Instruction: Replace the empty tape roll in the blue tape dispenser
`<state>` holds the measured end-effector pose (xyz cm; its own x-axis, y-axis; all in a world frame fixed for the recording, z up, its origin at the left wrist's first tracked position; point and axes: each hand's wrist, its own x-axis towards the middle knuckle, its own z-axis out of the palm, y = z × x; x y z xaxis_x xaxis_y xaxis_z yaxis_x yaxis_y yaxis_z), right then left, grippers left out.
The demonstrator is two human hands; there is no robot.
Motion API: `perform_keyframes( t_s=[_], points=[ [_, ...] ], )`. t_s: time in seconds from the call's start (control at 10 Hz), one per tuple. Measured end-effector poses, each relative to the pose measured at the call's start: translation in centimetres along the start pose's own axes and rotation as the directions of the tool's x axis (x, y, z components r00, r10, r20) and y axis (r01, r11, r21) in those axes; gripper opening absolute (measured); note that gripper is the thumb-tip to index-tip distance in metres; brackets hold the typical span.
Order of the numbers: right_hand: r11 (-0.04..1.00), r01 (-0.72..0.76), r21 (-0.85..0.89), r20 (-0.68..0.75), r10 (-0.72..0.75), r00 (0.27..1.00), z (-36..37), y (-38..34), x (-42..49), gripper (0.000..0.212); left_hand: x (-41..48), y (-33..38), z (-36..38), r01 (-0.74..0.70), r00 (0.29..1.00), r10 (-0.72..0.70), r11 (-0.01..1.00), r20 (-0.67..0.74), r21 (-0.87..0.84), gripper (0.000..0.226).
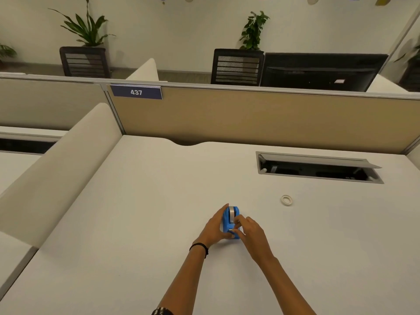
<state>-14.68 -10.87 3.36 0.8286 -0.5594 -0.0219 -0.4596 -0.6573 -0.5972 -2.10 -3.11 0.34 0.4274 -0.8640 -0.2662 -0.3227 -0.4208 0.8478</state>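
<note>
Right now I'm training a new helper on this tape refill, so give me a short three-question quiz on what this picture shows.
1. True or false: both hands are on the blue tape dispenser.
2. Where does the small white ring lie? A) inside the dispenser B) on the desk, right of the dispenser and farther from the person C) in the open cable tray
3. Fill in: the left hand steadies the dispenser's ____ side, while the right hand works at its near end.

Key: 1 true; 2 B; 3 left.
</note>
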Motion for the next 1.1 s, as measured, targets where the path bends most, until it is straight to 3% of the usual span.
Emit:
perform_keyframes(
  t_s=[0.1, 0.3, 0.4, 0.6, 0.8, 1.0, 1.1],
  points=[
    [1.000, -0.009, 0.005, 0.014, 0.009, 1.000, -0.2, -0.2, -0.4, 0.040, -0.3, 0.1, -0.1, 0.006, 0.999, -0.007, 1.000, 0.032, 0.014, 0.098],
    [1.000, 0.012, -0.021, 0.017, -0.012, 1.000, 0.2, 0.7, -0.9, 0.024, -1.1, 0.2, -0.5, 0.045, 0.996, -0.049, 0.997, 0.077, 0.059, 0.100],
    [0.996, -0.044, 0.074, 0.076, 0.039, 0.996, 0.4, 0.9, -1.7, 0.029, -1.7, 0.2, -0.4, 0.072, 0.993, -0.080, 0.993, 0.092, 0.090, 0.101],
    [0.996, -0.052, 0.069, 0.144, 0.042, 0.989, 0.9, 1.1, -3.0, 0.037, -3.0, 0.5, -0.4, 0.095, 0.988, -0.111, 0.985, 0.107, 0.144, 0.101],
    [1.000, 0.004, 0.027, 0.116, -0.007, 0.993, 0.4, 0.5, -3.2, 0.024, -4.2, 1.0, -0.2, 0.145, 0.982, -0.160, 0.980, 0.102, 0.134, 0.102],
    [0.984, -0.046, 0.172, 0.064, 0.035, 0.997, -1.9, 0.1, -2.5, 0.013, -5.7, 1.4, -0.1, 0.209, 0.972, -0.222, 0.966, 0.077, 0.153, 0.082],
    [0.989, -0.056, 0.135, 0.147, 0.036, 0.988, -3.4, 0.7, -1.6, 0.022, -6.2, 1.7, -0.7, 0.190, 0.969, -0.210, 0.969, 0.129, 0.156, 0.076]
  ],
)
